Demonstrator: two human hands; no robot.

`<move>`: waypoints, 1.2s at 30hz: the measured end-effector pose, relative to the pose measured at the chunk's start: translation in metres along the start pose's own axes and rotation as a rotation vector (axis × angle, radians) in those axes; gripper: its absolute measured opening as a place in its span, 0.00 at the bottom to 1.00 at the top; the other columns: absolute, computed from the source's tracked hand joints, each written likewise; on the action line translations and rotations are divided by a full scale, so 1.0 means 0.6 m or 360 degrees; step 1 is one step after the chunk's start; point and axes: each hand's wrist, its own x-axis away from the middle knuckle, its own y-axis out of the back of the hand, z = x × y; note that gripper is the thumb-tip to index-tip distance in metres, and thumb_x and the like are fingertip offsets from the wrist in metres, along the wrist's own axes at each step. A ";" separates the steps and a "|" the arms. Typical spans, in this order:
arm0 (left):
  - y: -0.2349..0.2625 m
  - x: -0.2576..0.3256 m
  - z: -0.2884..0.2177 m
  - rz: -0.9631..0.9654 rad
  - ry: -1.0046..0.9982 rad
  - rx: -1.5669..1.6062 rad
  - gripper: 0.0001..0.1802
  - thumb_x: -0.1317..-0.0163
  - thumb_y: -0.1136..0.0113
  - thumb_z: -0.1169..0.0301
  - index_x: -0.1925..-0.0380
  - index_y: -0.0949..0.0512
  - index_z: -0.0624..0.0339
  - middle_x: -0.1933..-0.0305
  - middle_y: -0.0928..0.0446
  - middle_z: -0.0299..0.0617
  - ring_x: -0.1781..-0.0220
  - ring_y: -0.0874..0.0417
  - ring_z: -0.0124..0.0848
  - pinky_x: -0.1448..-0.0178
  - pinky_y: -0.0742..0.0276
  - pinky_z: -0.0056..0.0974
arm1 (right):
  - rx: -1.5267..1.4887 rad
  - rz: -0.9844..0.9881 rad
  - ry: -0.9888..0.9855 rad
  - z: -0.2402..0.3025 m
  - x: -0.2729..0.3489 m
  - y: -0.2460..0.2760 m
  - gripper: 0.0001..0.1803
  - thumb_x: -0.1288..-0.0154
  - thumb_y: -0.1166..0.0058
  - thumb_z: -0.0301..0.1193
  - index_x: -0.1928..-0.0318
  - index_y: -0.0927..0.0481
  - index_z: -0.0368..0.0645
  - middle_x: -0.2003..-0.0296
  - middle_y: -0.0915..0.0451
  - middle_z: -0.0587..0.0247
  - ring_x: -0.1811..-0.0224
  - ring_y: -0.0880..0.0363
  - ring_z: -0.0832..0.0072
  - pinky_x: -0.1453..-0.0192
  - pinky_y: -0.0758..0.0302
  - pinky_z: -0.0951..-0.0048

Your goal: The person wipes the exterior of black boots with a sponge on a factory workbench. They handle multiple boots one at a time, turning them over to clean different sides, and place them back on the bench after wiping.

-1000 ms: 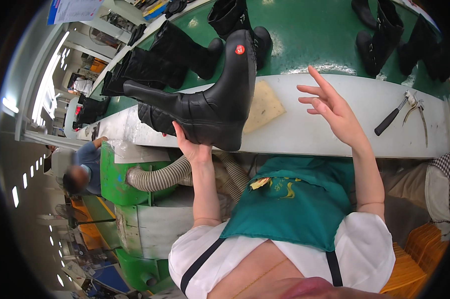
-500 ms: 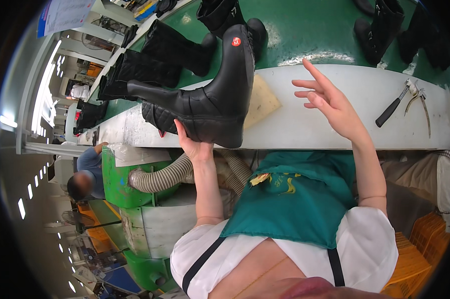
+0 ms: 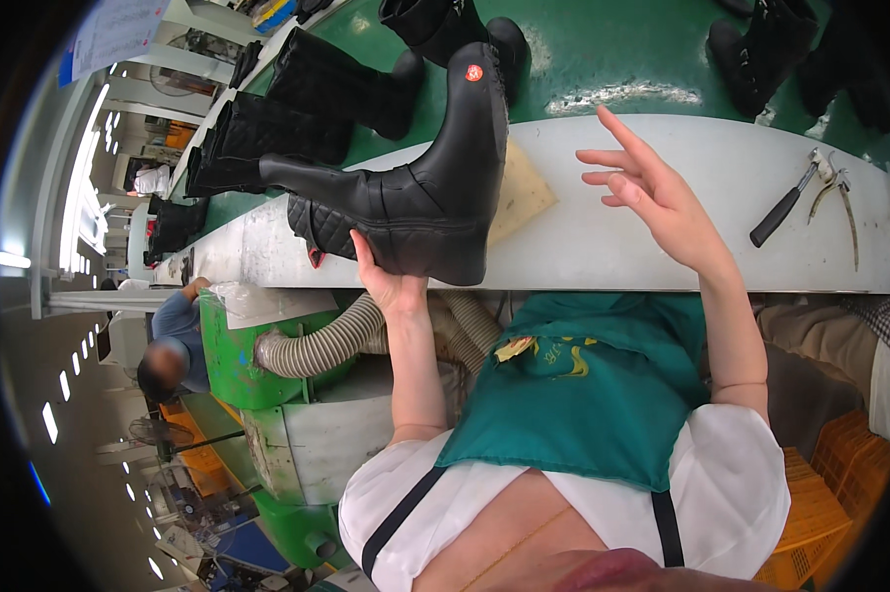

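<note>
Glossy green surface (image 3: 622, 49) runs beyond your left hand (image 3: 395, 291) and right hand (image 3: 657, 207); smooth white worktop (image 3: 681, 257) lies nearer, beneath and around them. Chipped green metal machine (image 3: 226, 345) sits left of and below your left hand, with a ribbed beige hose (image 3: 317, 345) curving toward your wrist. Dark green cloth apron (image 3: 583, 414) covers you, between your forearms. Tall black boots (image 3: 336, 79) stand or lean past your left hand, up and to its left; more black boots (image 3: 755, 59) are beyond your right. Orange plastic crates (image 3: 805, 513) sit below and right of your right forearm. Black buckled boot (image 3: 425, 212) is in your left hand, toe up, shaft pointing left; you're clamped on its lower end near the heel, thumb on the near face, other fingers hidden. Your right hand hovers, fingers apart. Left of it: tan square pad (image 3: 526, 197), partly behind the boot. Right of it: black-handled hammer (image 3: 785, 209), then slim metal pincers (image 3: 839, 187) touching or just beside; can't tell. Round red sticker (image 3: 474, 73) marks the boot's toe, above your left hand.
</note>
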 end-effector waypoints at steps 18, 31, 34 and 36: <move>0.016 -0.016 0.013 -0.0182 -0.0056 -0.0123 0.26 0.30 0.59 0.52 0.41 0.30 0.55 0.36 0.31 0.42 0.34 0.33 0.44 0.30 0.41 0.54 | 0.0215 -0.0146 0.0179 -0.013 -0.044 -0.015 0.36 0.32 0.54 0.33 0.28 0.54 0.50 0.36 0.36 0.52 0.36 0.34 0.65 0.36 0.36 0.67; 0.058 -0.040 0.025 -0.0507 0.0329 -0.0296 0.24 0.32 0.55 0.53 0.47 0.26 0.59 0.42 0.26 0.46 0.41 0.26 0.44 0.36 0.32 0.53 | -0.0222 0.0020 -0.0224 -0.044 -0.120 -0.037 0.37 0.35 0.48 0.43 0.31 0.48 0.46 0.46 0.31 0.57 0.43 0.31 0.72 0.37 0.36 0.67; 0.058 -0.049 0.024 -0.0531 0.0372 -0.0310 0.23 0.33 0.51 0.54 0.49 0.24 0.59 0.44 0.24 0.46 0.41 0.25 0.44 0.36 0.33 0.54 | -0.0284 0.0003 -0.0187 -0.045 -0.116 -0.035 0.36 0.35 0.49 0.42 0.32 0.47 0.45 0.48 0.29 0.58 0.45 0.31 0.74 0.39 0.35 0.68; 0.059 -0.047 0.024 -0.0505 0.0399 -0.0284 0.23 0.33 0.51 0.53 0.49 0.24 0.59 0.44 0.24 0.46 0.41 0.25 0.44 0.36 0.33 0.54 | -0.0387 0.0073 -0.0159 -0.045 -0.117 -0.031 0.35 0.35 0.52 0.37 0.32 0.49 0.44 0.47 0.32 0.57 0.44 0.32 0.73 0.39 0.35 0.68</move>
